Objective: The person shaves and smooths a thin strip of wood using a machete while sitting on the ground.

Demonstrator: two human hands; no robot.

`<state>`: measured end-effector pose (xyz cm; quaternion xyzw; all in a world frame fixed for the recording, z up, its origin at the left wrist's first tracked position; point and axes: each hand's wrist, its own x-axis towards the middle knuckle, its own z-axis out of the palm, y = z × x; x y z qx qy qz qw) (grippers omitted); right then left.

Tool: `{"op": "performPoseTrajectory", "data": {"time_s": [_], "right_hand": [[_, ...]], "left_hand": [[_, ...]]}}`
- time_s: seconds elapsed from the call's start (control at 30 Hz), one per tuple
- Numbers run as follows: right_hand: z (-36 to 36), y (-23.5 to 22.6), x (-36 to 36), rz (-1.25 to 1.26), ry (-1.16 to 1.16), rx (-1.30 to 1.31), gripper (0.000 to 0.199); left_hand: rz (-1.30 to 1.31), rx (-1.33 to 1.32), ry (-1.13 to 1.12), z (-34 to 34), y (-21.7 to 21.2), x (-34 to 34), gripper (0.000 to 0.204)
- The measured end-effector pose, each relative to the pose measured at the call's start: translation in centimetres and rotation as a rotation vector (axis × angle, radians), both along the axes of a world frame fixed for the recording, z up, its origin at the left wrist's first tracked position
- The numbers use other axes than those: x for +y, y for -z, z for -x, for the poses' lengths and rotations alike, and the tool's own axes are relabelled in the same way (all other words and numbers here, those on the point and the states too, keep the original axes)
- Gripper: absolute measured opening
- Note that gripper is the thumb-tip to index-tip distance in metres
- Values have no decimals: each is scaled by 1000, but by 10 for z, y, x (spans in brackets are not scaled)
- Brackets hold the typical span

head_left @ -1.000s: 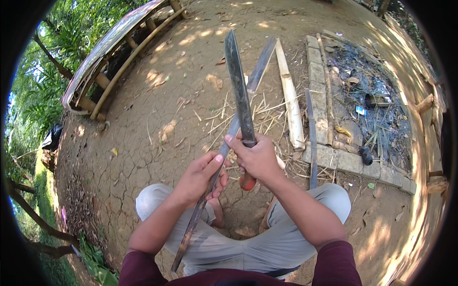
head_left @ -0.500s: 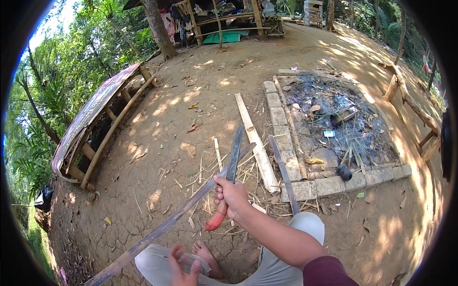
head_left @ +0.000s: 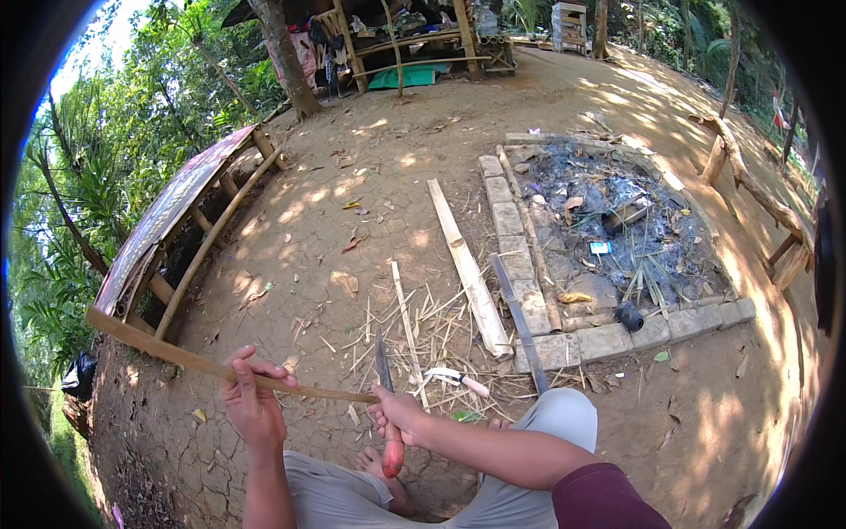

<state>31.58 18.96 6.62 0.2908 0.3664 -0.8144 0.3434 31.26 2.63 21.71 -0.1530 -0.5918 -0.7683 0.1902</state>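
My right hand (head_left: 398,414) is closed round the red-handled machete (head_left: 382,361), its dark blade pointing away from me. The right end of a long bamboo strip (head_left: 176,354) meets this hand beside the machete. My left hand (head_left: 254,401) holds the strip nearer its middle, with some fingers stretched along it. Its far left end rises near the bench. On the ground beyond my right hand lies a small curved blade with a pale handle (head_left: 474,386), among thin shavings (head_left: 432,317). A second flat, dark strip (head_left: 520,322) leans by my right knee.
A split bamboo length (head_left: 467,264) lies left of the brick-edged fire pit (head_left: 560,353), which holds ash and litter. A low covered bench (head_left: 181,220) stands left. A wooden rail (head_left: 758,189) runs along the right, and a bamboo shelter (head_left: 414,44) stands at the back.
My left hand has risen and taken hold of the strip, which has swung so its left end points away. The machete has come lower and nearer, uncovering the small curved blade.
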Motion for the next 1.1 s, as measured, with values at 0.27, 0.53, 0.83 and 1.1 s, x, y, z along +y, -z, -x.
{"op": "performPoseTrajectory", "data": {"time_s": [0.27,0.53,0.83,1.1], "right_hand": [[-9,30,-11,-97,-75,-3,36],[-1,33,-11,-98,-68,9,31],[-6,35,-10,-211,-141,56,32],[-14,26,-25,-367,-301,145,34]], "left_hand": [[27,-232,-21,57,23,-13,30],[-81,-176,7,77,35,-31,31],[48,-120,-127,73,-2,-17,37],[-132,-101,-185,72,-17,-43,45]]}}
